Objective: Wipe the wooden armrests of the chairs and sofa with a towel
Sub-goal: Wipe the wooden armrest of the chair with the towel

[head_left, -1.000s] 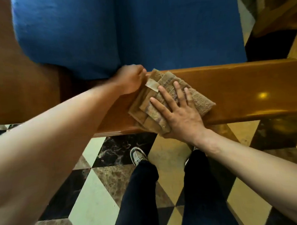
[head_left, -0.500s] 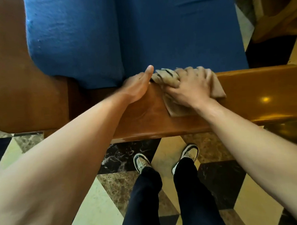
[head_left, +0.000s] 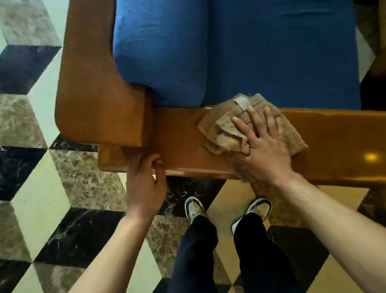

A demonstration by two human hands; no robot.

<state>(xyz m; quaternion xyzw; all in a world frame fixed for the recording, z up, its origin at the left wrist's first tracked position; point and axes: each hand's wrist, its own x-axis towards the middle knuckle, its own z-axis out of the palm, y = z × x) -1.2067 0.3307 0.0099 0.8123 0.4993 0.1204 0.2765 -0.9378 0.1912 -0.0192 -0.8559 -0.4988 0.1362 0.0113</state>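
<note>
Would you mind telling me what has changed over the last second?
The left hand left the towel's corner and now grips the armrest's near edge. The right hand, bunched on the towel half a second ago, lies flat again. The towel stayed on the armrest beside the blue cushion.

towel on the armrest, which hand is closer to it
Right. The right hand lies flat on the towel, pressing it onto the wooden armrest. The left hand grips the armrest's near edge, apart from the towel, to its left.

Bare armrest (head_left: 178, 133) lies open left of the towel (head_left: 222, 127), ending at the wooden backrest post (head_left: 97, 99).
</note>
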